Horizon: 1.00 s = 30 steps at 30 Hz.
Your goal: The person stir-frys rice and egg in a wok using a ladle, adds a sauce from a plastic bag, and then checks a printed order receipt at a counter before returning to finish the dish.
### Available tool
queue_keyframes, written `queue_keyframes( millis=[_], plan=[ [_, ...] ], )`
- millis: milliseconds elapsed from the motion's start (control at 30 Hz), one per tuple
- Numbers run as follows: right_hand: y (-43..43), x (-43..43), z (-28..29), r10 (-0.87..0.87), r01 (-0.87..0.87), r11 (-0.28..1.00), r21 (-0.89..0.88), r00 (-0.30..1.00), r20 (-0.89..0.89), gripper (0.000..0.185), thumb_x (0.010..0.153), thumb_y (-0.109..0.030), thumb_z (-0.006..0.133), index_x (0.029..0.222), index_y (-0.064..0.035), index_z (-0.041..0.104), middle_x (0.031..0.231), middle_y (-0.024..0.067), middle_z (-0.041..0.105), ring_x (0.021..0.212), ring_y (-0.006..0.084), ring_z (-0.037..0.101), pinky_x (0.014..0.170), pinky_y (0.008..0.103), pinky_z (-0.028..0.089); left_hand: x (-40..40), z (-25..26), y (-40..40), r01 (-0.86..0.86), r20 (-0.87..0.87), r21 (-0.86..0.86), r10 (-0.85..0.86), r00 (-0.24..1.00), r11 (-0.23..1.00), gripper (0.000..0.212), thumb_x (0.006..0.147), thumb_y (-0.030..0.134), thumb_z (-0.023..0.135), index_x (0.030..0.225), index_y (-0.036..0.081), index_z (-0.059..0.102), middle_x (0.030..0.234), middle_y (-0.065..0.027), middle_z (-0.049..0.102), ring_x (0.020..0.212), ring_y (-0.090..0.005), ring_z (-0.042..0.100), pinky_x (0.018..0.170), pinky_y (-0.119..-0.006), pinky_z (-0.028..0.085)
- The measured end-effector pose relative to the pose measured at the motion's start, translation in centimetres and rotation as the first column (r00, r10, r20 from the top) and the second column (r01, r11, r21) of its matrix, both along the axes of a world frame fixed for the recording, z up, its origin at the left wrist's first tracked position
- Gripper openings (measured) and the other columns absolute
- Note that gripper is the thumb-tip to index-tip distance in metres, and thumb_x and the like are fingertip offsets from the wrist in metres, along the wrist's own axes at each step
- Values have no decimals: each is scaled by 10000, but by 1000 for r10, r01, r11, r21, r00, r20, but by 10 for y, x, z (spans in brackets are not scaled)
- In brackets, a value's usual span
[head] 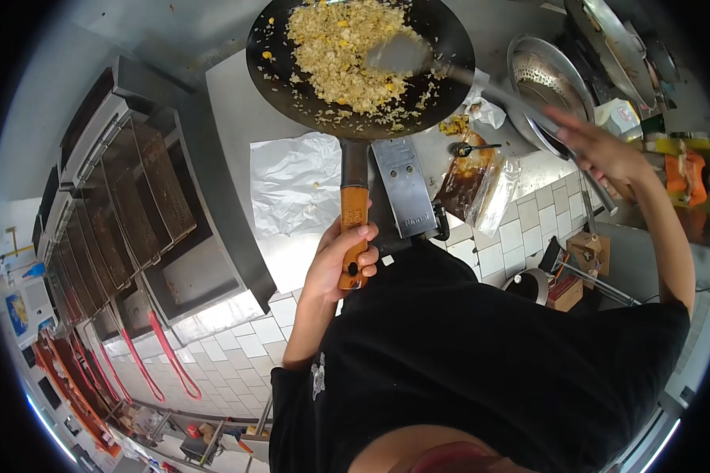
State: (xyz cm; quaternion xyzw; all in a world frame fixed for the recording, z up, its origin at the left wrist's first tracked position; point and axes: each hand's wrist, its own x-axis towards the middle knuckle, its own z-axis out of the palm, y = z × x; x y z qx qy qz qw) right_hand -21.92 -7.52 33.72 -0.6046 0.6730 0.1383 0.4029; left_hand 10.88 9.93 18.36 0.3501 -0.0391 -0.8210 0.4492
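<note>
My left hand (343,260) grips the wooden handle (355,222) of a dark wok (307,121), its thumb across the top. Fried rice with bits of egg (343,59) fills the middle of the wok, and loose grains cling to the sides. In my right hand (612,154) is the long metal handle of a wok spatula (402,54), blurred by motion. Its blade lies over the right part of the rice. A gas burner with a metal front panel (405,189) stands below the wok, partly hidden by it.
Crumpled white paper (296,183) lies left of the wok handle. To the right are a sauce-stained bag (467,183) with a small black spoon (476,149) and a perforated steel bowl (544,83). Fryer baskets (160,183) with red handles hang over the fryer at left.
</note>
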Motion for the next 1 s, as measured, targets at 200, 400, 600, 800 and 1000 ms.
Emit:
queue_keyframes(
  millis=[200, 400, 600, 800, 1000],
  plan=[
    [13, -1, 20, 383, -432, 866, -252, 897, -221, 445, 950, -276, 430, 1379, -185, 356, 1250, 138, 530, 987, 228, 530, 929, 319, 381, -4, -3, 0, -22, 8, -6, 22, 1000, 1000, 485, 855, 158, 557, 1302, 123, 371, 847, -2, 429, 538, -68, 392, 455, -223, 348],
    [-15, 50, 75, 179, -214, 976, -36, 888, -425, 451, 947, -325, 400, 1360, -146, 381, 1232, 152, 538, 1055, 287, 566, 873, 354, 435, -1, 3, 2, -25, 11, 20, 25, 1000, 999, 469, 856, 149, 554, 1291, 139, 380, 851, -6, 431, 561, -78, 408, 485, -233, 360],
    [-87, -3, -43, 586, -727, 286, -625, 648, -486, 495, 904, -329, 496, 1373, -280, 347, 763, 167, 618, 618, 293, 616, 607, 409, 485, 3, 8, -2, 29, -13, 3, -29, 999, 1000, 452, 860, 138, 543, 1282, 137, 378, 846, -5, 433, 569, -80, 410, 499, -236, 359],
    [-68, -34, -15, 312, -759, 408, -506, 638, -704, 539, 859, -324, 545, 1359, -347, 348, 653, 164, 595, 564, 348, 589, 546, 447, 476, 4, 12, 0, 19, 34, 21, -20, 999, 1000, 450, 859, 140, 543, 1277, 136, 376, 836, -6, 432, 573, -81, 412, 507, -239, 361],
    [-183, -28, -40, 459, -752, 329, -572, 656, -599, 415, 874, -421, 509, 1253, -252, 498, 718, 203, 610, 701, 367, 608, 684, 454, 478, 6, 15, 1, 23, 13, 13, -23, 1000, 1000, 448, 851, 134, 561, 1262, 138, 381, 831, -7, 448, 577, -87, 428, 517, -246, 380]
  ],
)
